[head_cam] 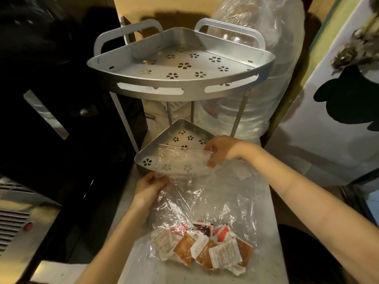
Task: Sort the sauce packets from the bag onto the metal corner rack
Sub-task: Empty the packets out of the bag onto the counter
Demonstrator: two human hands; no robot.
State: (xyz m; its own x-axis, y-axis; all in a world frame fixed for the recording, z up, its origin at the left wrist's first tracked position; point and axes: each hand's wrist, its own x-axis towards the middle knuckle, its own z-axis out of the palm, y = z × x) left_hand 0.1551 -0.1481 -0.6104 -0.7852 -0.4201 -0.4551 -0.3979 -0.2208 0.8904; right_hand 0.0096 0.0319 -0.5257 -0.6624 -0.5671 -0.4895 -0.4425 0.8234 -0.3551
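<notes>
A clear plastic bag (205, 197) lies on the pale counter with several sauce packets (205, 247), orange, white and red, bunched at its near end. My left hand (149, 186) grips the left side of the bag's mouth. My right hand (220, 149) pinches the right side of the mouth, which is stretched over the lower shelf (149, 154) of the silver metal corner rack. The rack's upper shelf (180, 64), punched with flower holes, holds nothing.
The pale counter (264, 261) is narrow. A black appliance (51, 119) stands to the left. A large clear bag of bottles (272, 48) stands behind the rack, and a white panel with black shapes (332, 119) rises on the right.
</notes>
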